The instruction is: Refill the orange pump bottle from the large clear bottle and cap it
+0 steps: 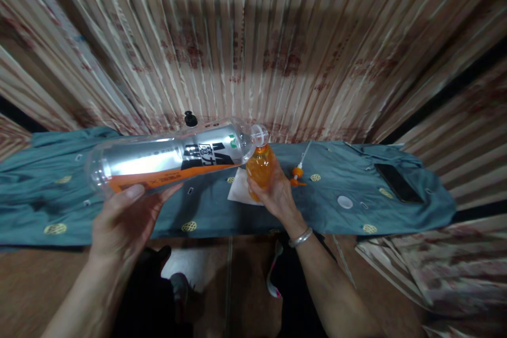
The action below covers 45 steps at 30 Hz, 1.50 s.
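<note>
My left hand [127, 216] grips a large clear plastic bottle [166, 158] near its base and holds it tipped almost level, with a thin layer of orange liquid along its lower side. Its neck meets a small clear funnel [259, 133] set in the mouth of a small bottle [260, 167] filled with orange liquid. My right hand [277, 193] is wrapped round that small bottle, holding it upright above a white paper napkin [238, 188]. A silver bangle [300, 237] sits on my right wrist.
A teal cloth [356, 211] covers the narrow table. On it lie an orange pump nozzle with a white tube [298, 171], a black phone [398, 183] at the right, a white cap [344, 202] and a black cap [190, 119] at the back. Striped curtains hang behind.
</note>
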{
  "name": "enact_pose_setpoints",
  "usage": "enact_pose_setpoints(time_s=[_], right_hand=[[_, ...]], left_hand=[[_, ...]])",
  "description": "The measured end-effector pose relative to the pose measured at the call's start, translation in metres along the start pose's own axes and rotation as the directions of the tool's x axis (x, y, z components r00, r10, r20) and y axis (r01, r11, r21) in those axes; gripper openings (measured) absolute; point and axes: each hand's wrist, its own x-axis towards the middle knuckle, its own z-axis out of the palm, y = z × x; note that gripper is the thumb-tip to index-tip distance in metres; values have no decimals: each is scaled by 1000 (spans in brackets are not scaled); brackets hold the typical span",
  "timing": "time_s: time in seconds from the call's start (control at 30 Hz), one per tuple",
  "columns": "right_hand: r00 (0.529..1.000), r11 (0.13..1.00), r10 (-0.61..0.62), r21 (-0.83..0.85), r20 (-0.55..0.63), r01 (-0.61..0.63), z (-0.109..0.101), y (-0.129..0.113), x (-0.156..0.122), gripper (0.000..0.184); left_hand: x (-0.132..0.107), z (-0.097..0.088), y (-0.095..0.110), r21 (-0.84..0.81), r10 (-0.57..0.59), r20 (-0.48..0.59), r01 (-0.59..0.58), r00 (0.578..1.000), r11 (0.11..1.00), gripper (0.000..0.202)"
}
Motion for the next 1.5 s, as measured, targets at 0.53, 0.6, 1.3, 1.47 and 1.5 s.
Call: enact_pose_setpoints(time_s=[0.53, 0.6, 1.3, 1.47, 1.5], right_hand=[[1000, 1000, 7, -13, 15, -6, 1, -1, 1, 78], [1000, 1000, 18, -17, 22, -18, 1, -1, 1, 80], [999, 999, 33, -18, 36, -32, 0, -3, 1, 82], [999, 999, 33, -10, 38, -33, -2, -6, 2, 80], [999, 1000, 28, -8, 37, -28, -2, -8, 2, 79]], left_hand=[[-1, -3, 2, 52, 17, -4, -17, 1000, 998, 73], [-1, -5, 2, 61, 22, 25, -24, 999, 998, 72], [-2, -10, 3, 49, 29, 89, -33, 996, 998, 69], [0, -7, 3, 44, 16, 79, -20, 997, 999, 67], [0, -7, 2, 44, 16, 79, -20, 997, 999, 67]])
